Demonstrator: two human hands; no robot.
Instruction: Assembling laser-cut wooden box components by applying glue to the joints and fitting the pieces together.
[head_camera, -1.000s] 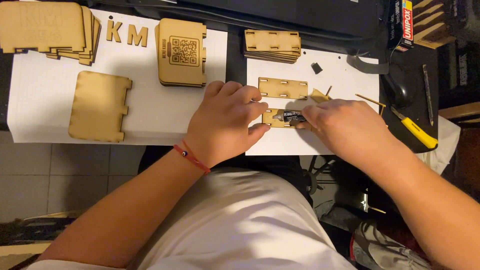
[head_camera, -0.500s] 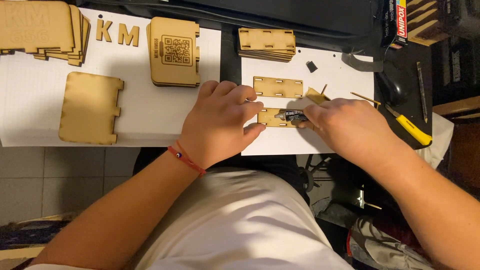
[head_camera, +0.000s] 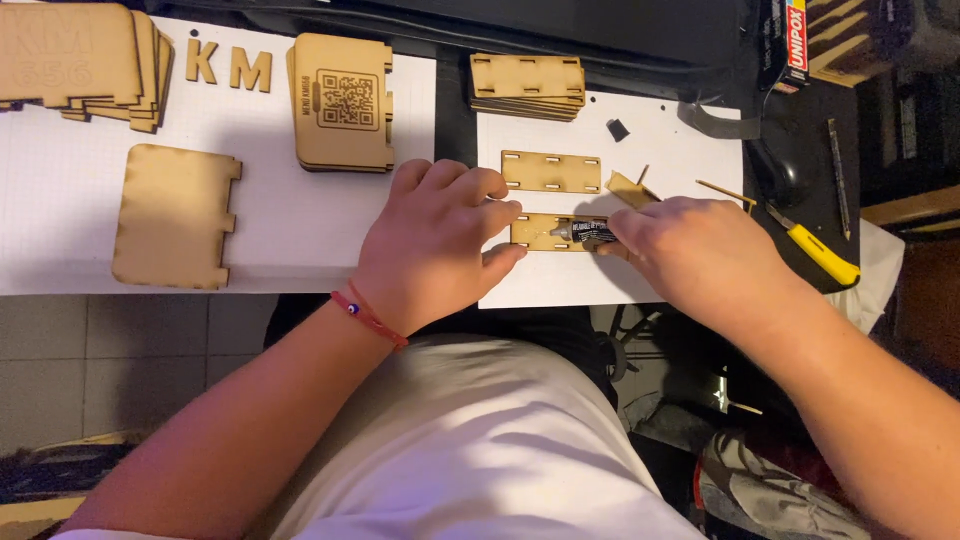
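Beside the glue tube (head_camera: 583, 232), a slotted panel (head_camera: 551, 171)

Left hand (head_camera: 432, 250) flat, fingers curled, frame centre; right hand (head_camera: 700, 255) closed in a pinch, centre-right

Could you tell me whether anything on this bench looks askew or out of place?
Mostly tidy. One small wooden piece lies tilted beside the slotted strip, and the yellow-handled knife sits diagonally on the dark mat.
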